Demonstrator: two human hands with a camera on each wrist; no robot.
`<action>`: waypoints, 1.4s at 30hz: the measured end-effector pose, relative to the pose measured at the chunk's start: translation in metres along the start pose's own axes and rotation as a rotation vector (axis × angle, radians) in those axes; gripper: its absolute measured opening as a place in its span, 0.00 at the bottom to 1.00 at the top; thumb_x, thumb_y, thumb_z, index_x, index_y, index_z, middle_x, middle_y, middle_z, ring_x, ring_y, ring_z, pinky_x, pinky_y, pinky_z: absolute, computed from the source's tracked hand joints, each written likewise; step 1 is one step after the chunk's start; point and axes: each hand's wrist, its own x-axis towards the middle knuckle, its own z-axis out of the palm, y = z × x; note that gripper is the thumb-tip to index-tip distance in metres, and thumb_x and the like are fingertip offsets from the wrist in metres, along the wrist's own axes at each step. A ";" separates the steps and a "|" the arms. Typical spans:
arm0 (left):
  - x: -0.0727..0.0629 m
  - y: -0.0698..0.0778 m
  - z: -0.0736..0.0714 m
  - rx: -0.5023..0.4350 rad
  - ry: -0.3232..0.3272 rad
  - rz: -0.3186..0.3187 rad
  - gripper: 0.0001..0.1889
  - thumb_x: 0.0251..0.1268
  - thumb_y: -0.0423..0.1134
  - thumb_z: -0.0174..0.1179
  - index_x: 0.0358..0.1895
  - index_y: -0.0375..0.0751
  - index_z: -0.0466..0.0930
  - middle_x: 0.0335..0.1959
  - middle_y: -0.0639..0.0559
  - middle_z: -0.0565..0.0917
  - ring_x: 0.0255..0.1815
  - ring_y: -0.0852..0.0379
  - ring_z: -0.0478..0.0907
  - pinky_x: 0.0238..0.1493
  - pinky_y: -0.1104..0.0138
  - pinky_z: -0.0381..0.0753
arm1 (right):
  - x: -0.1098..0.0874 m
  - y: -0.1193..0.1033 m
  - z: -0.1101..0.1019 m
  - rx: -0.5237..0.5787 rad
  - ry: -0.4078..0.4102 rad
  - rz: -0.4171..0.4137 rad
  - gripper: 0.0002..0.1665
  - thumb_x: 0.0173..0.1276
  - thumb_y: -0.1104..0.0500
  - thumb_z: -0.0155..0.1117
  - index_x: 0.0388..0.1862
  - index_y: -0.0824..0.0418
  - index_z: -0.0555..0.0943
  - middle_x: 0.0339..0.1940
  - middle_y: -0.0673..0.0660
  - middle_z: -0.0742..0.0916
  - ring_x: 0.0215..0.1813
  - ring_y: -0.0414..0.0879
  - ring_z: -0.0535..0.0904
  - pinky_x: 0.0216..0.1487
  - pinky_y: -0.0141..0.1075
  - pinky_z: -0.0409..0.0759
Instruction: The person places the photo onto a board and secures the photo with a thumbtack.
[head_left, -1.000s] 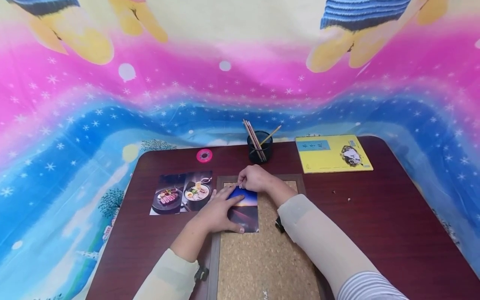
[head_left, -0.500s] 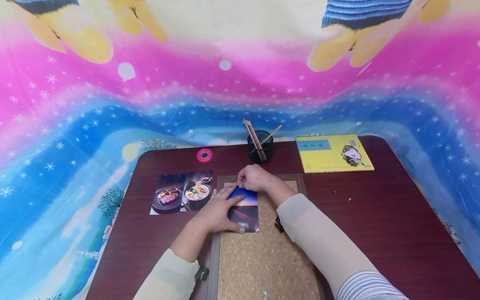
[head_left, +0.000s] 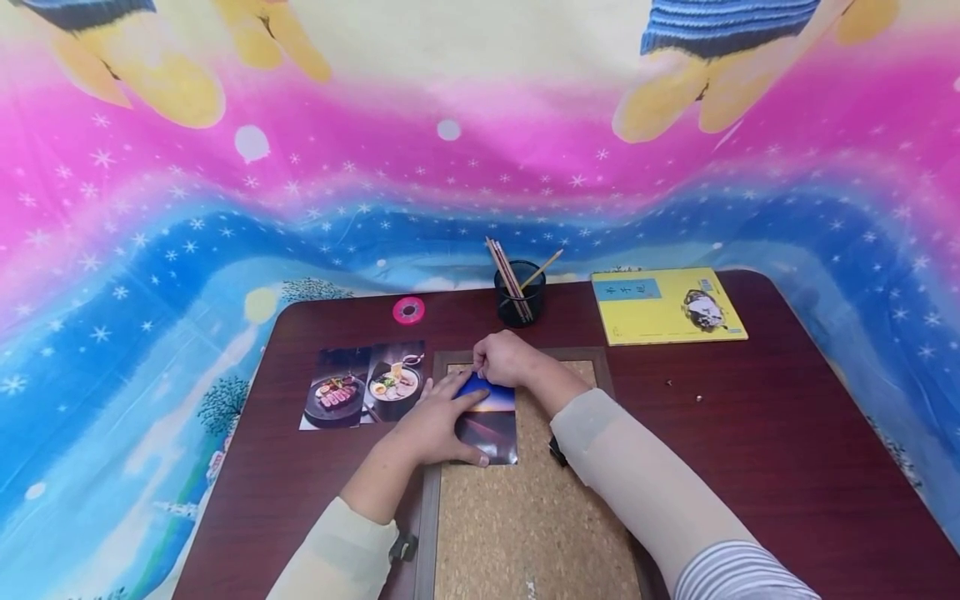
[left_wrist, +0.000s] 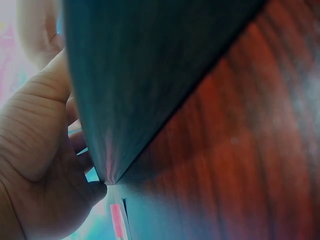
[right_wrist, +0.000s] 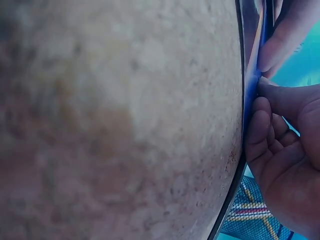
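Observation:
A photo print (head_left: 489, 429) with a deep blue sky over a dark lower half lies on the upper left of a wood-framed cork board (head_left: 517, 533). My left hand (head_left: 435, 425) rests spread on its left part, thumb near the bottom edge, and hides much of it. At the photo's top edge, beside the left fingertips, my right hand (head_left: 506, 358) has its fingers curled and pinches a small thumbtack mostly hidden by the fingers. The right wrist view shows its thumb (right_wrist: 282, 97) right at the photo's surface.
Two food photos (head_left: 393, 383) overlap left of the board. Behind stand a pink tape roll (head_left: 408, 311) and a black mesh cup (head_left: 519, 304) of pencils. A yellow book (head_left: 667, 308) lies back right. Two small tacks, one being a pale tack (head_left: 699, 398), lie on the dark red table (head_left: 765, 467).
The right hand has shifted very slightly left at the photo's top edge. The left hand and the photo have stayed in place.

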 end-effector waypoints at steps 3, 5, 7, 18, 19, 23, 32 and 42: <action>0.001 0.000 0.000 -0.006 -0.002 -0.002 0.56 0.43 0.71 0.77 0.80 0.59 0.66 0.86 0.51 0.50 0.85 0.44 0.45 0.81 0.40 0.42 | 0.000 -0.001 0.000 -0.017 0.002 0.002 0.09 0.70 0.59 0.69 0.28 0.51 0.83 0.28 0.46 0.84 0.36 0.44 0.79 0.44 0.37 0.80; 0.001 0.000 0.000 -0.007 -0.002 -0.006 0.57 0.43 0.72 0.77 0.80 0.60 0.66 0.86 0.52 0.50 0.85 0.45 0.45 0.81 0.40 0.42 | 0.000 -0.002 -0.001 -0.026 0.003 -0.003 0.09 0.70 0.59 0.69 0.28 0.51 0.82 0.28 0.46 0.84 0.36 0.45 0.80 0.44 0.38 0.80; 0.001 0.000 0.000 -0.003 -0.003 -0.008 0.57 0.43 0.72 0.77 0.80 0.60 0.65 0.86 0.52 0.50 0.85 0.45 0.45 0.81 0.41 0.42 | 0.000 -0.002 -0.001 -0.027 0.005 -0.006 0.09 0.70 0.59 0.69 0.28 0.52 0.82 0.28 0.47 0.84 0.36 0.45 0.80 0.45 0.38 0.80; 0.000 0.004 -0.004 0.048 -0.017 -0.012 0.57 0.44 0.73 0.75 0.81 0.62 0.63 0.86 0.50 0.51 0.85 0.45 0.46 0.82 0.42 0.42 | -0.008 0.008 0.006 0.010 0.046 -0.017 0.08 0.75 0.60 0.63 0.40 0.51 0.89 0.39 0.46 0.89 0.49 0.45 0.83 0.58 0.42 0.81; -0.001 0.004 -0.004 0.056 -0.017 -0.011 0.57 0.44 0.73 0.75 0.81 0.62 0.63 0.86 0.50 0.51 0.85 0.44 0.46 0.81 0.42 0.42 | -0.009 0.009 0.007 0.013 0.055 -0.023 0.08 0.76 0.60 0.63 0.41 0.51 0.89 0.40 0.46 0.89 0.50 0.44 0.84 0.59 0.42 0.81; -0.002 0.004 -0.005 0.083 -0.025 -0.004 0.57 0.47 0.74 0.72 0.82 0.61 0.61 0.86 0.50 0.51 0.85 0.45 0.45 0.81 0.41 0.42 | -0.015 0.016 0.010 0.049 0.107 -0.048 0.09 0.76 0.60 0.63 0.45 0.52 0.90 0.42 0.47 0.90 0.51 0.44 0.84 0.60 0.43 0.80; -0.007 0.003 -0.002 0.100 -0.021 0.009 0.55 0.49 0.77 0.69 0.81 0.62 0.62 0.86 0.50 0.51 0.86 0.45 0.42 0.81 0.41 0.44 | -0.053 0.036 0.001 0.097 0.222 -0.093 0.09 0.77 0.58 0.65 0.47 0.51 0.90 0.44 0.47 0.89 0.51 0.44 0.84 0.57 0.45 0.82; -0.014 0.004 -0.002 0.101 -0.017 0.034 0.51 0.53 0.71 0.71 0.80 0.58 0.65 0.85 0.48 0.53 0.86 0.43 0.44 0.80 0.39 0.46 | -0.108 0.064 -0.008 0.074 0.322 -0.070 0.08 0.75 0.58 0.68 0.48 0.54 0.91 0.43 0.48 0.89 0.49 0.45 0.85 0.54 0.46 0.84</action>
